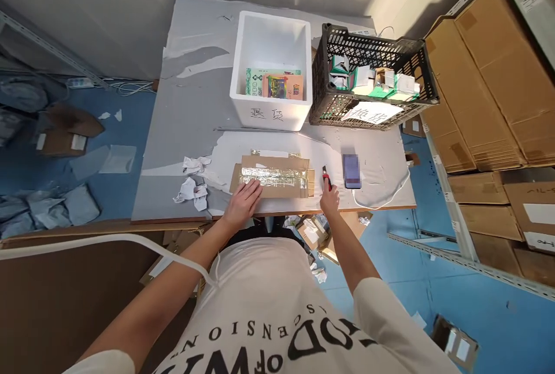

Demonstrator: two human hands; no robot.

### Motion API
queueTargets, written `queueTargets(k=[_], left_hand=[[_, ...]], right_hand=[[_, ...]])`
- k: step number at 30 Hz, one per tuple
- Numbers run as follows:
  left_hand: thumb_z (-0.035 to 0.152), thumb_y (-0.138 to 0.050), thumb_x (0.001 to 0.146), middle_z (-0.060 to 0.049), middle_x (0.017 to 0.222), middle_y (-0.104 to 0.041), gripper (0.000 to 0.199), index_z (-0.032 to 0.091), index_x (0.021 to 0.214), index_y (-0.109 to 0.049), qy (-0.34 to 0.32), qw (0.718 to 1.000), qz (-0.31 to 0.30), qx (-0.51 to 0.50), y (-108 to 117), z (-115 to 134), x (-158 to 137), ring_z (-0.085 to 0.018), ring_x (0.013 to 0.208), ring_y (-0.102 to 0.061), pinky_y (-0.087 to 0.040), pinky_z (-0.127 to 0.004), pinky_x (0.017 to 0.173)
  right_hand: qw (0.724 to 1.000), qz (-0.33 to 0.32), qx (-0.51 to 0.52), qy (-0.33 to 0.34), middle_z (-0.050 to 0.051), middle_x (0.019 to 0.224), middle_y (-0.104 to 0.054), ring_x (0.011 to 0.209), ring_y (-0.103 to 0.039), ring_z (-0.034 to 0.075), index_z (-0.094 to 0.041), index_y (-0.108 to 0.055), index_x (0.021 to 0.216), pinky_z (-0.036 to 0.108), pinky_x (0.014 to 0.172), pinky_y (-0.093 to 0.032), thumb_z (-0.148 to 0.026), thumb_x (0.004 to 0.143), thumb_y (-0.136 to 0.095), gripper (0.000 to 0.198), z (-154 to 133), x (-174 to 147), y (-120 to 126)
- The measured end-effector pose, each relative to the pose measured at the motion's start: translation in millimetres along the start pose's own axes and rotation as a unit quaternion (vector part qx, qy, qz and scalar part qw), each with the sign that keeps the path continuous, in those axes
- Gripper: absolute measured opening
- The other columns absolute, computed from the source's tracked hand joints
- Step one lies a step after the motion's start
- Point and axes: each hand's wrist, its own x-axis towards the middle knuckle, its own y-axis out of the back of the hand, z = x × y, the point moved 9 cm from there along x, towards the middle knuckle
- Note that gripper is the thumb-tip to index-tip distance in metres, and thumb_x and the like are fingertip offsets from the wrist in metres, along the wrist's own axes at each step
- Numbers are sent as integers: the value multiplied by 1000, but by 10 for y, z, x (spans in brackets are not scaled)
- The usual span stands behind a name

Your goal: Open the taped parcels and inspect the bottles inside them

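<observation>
A flat brown cardboard box (277, 190) lies at the front of the table, with shiny clear tape (277, 176) running along its top. My left hand (245, 200) rests on the box's left front part, fingers stretched out and lying flat on the cardboard. To the right of the box, my right hand (329, 197) is closed around a red and black utility knife (326, 179), its tip pointing away from me and apart from the box. A smartphone (351, 171) with a white cable lies just right of that hand.
Behind the box stands a white foam box (272, 114) with colourful packages inside. Beside it is a black plastic crate (318, 96) of small cartons. Crumpled paper (193, 190) lies at left. Shelves with large cardboard boxes (489, 85) flank the right; a white cable (130, 237) crosses near my left arm.
</observation>
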Motion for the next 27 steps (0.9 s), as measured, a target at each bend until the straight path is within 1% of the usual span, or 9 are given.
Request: queueTargets(k=[2, 5, 9, 11, 13, 17, 23, 25, 27], left_hand=[[22, -40, 95, -16, 138, -54, 41, 16, 134, -50, -3, 1000, -5, 7, 31, 29, -18, -26, 137, -39, -35, -48, 109], [26, -43, 94, -17, 143, -48, 46, 18, 138, -44, 27, 999, -2, 18, 161, -97, -205, -26, 140, -35, -30, -49, 112], [44, -59, 82, -26, 156, -15, 83, 11, 149, -21, 214, 975, 36, 54, 496, -925, -779, -38, 145, -14, -28, -57, 110], [57, -70, 65, -32, 155, 2, 116, 4, 150, -13, 274, 957, -53, 74, 462, -1425, -1016, -47, 143, -2, -25, -65, 107], [62, -75, 53, -32, 154, 4, 126, 6, 150, -18, 294, 933, -175, 113, 342, -1873, -1130, -53, 140, 2, -18, -75, 102], [59, -80, 46, -27, 157, 4, 124, 16, 150, -26, 265, 909, -291, 142, 138, -2453, -930, -54, 140, 6, -17, -80, 96], [49, -85, 46, -24, 158, 3, 120, 25, 148, -28, 183, 908, -367, 86, -222, -2757, -659, -54, 140, -6, -30, -71, 96], [46, -83, 54, -20, 159, -7, 105, 29, 146, -34, 159, 911, -373, 76, -291, -2777, -690, -48, 141, -13, -36, -63, 97], [46, -74, 70, -16, 154, -26, 74, 28, 137, -47, 141, 921, -356, 76, -314, -2763, -729, -41, 138, -23, -39, -57, 96]], right_hand=[[1000, 18, 13, 0, 18, 135, -38, 122, -41, 33, -27, -20, 151, 48, 94, -40, -14, 86, -40, 69, -13, 0, -40], [993, 75, 93, 13, 19, 141, -33, 128, -33, 35, -22, -28, 148, 55, 99, -35, -24, 90, -37, 59, 2, 0, 110], [943, 135, 281, 120, 19, 130, -43, 123, -40, 30, -15, -27, 147, 52, 101, -36, -43, 94, -29, 60, -158, -65, 444], [920, 143, 324, 167, 17, 128, -46, 122, -42, 27, -15, -29, 146, 49, 102, -37, -50, 94, -28, 62, -276, -141, 567], [914, 135, 339, 175, 17, 131, -44, 122, -42, 27, -17, -30, 145, 48, 100, -39, -55, 93, -29, 65, -358, -207, 614], [919, 87, 357, 144, 18, 135, -40, 115, -48, 27, -19, -29, 146, 45, 89, -48, -61, 91, -32, 69, -423, -305, 555], [927, 60, 354, 108, 19, 132, -41, 114, -50, 28, -19, -30, 147, 42, 83, -51, -62, 89, -36, 72, -387, -450, 446], [924, 56, 369, 90, 19, 133, -41, 114, -51, 28, -19, -30, 147, 42, 84, -52, -62, 89, -36, 72, -379, -476, 397], [913, 49, 397, 80, 18, 135, -41, 115, -53, 27, -21, -31, 146, 43, 87, -51, -62, 90, -35, 70, -402, -485, 336]])
